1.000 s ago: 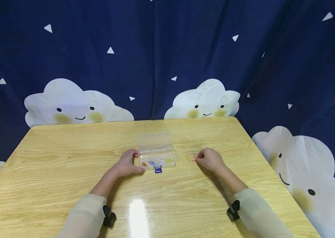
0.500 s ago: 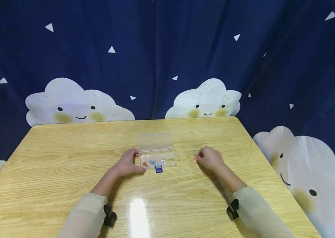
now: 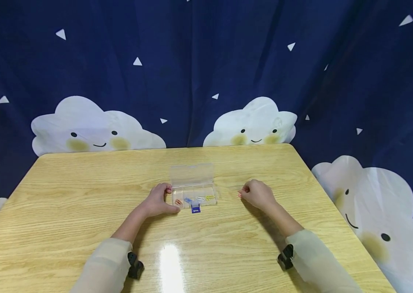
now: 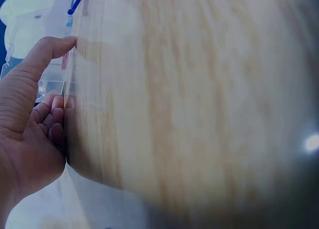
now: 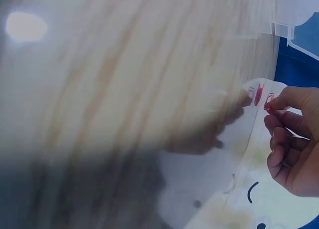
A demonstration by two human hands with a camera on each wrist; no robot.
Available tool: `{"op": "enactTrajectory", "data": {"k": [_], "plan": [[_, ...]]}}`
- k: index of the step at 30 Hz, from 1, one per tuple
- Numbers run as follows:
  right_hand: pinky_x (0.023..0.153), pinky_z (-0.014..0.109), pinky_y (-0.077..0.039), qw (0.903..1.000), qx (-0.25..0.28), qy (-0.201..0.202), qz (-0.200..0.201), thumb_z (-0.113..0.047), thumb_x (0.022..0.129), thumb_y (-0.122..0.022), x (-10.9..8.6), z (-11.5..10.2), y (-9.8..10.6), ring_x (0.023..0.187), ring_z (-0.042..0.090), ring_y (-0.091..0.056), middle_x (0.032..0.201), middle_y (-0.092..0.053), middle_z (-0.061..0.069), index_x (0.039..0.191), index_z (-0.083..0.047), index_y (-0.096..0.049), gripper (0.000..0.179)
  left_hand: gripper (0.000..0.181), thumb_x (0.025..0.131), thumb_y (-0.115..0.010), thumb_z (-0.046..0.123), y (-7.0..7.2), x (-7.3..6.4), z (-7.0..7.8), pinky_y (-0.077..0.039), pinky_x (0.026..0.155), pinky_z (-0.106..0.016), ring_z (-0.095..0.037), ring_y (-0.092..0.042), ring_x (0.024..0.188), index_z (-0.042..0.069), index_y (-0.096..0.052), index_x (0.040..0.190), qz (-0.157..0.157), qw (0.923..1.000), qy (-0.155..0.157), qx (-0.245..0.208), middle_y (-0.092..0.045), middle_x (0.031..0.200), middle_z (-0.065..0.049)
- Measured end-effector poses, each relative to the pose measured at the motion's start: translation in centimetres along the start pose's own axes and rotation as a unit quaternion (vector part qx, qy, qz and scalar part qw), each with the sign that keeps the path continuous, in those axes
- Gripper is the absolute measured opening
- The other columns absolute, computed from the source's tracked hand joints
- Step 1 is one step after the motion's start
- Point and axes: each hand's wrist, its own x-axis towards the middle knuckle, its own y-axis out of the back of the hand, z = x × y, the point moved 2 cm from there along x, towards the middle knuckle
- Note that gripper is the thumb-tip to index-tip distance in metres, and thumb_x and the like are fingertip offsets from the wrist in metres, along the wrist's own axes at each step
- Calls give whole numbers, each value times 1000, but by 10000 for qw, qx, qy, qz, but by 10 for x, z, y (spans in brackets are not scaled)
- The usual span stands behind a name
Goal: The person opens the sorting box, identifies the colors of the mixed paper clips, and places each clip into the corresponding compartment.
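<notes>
A clear plastic compartment box (image 3: 199, 190) lies on the table with its lid (image 3: 192, 174) raised at the back and a blue latch (image 3: 195, 208) at the front. Along its front compartments are red (image 3: 178, 202), blue (image 3: 188, 200), white (image 3: 200, 198) and yellow paper clips (image 3: 209, 197). My left hand (image 3: 157, 201) grips the box's left end, thumb at the front corner, fingers behind. To the right of the box, my right hand (image 3: 259, 194) pinches a pink paper clip (image 5: 269, 100) between thumb and fingertip. More pink paper clips (image 5: 259, 94) lie right beside it.
A wooden table (image 3: 82, 211) stretches around both hands. Behind it hangs a dark blue curtain (image 3: 177, 61) with white clouds and triangles. Each wrist carries a black camera, the left camera (image 3: 135, 265) and the right camera (image 3: 285, 257).
My right hand has moved slightly up and away, still low over the table by the pink paper clips. The left hand and the box stay in place.
</notes>
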Motion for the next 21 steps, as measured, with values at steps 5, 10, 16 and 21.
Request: {"op": "enactTrajectory", "data": {"k": [5,10,16,21], "plan": [[44,24,-34,10000,63,32,-5,-28,90,-60,2,-6,-1,47,9,-48,55,-57,-6,75,-15,-69,22,68,62,-83,25,1,-1,1,-35,83,-32,-23,-38,96,2,-47,114,10,10000,13,-24,-48,109,-9],[45,26,-36,9998,152,128,73,-29,89,-61,5,-14,-1,45,10,-48,52,-56,-6,75,-14,-68,21,68,61,-84,25,1,-1,2,-35,83,-32,-22,-38,97,2,-47,113,15,10000,40,-69,-48,109,-9],[48,25,-38,9994,69,276,170,-28,88,-62,8,-25,0,50,9,-48,61,-61,-4,77,-12,-69,21,67,62,-84,25,0,0,0,-34,82,-31,-21,-37,95,3,-46,113,9,10000,40,-30,-47,108,-8],[52,25,-39,9990,1,353,270,-25,86,-63,12,-35,0,54,10,-48,66,-62,-3,78,-12,-70,17,66,61,-84,25,0,0,0,-34,80,-31,-22,-37,94,3,-47,111,51,10000,26,0,-47,106,-8]]}}
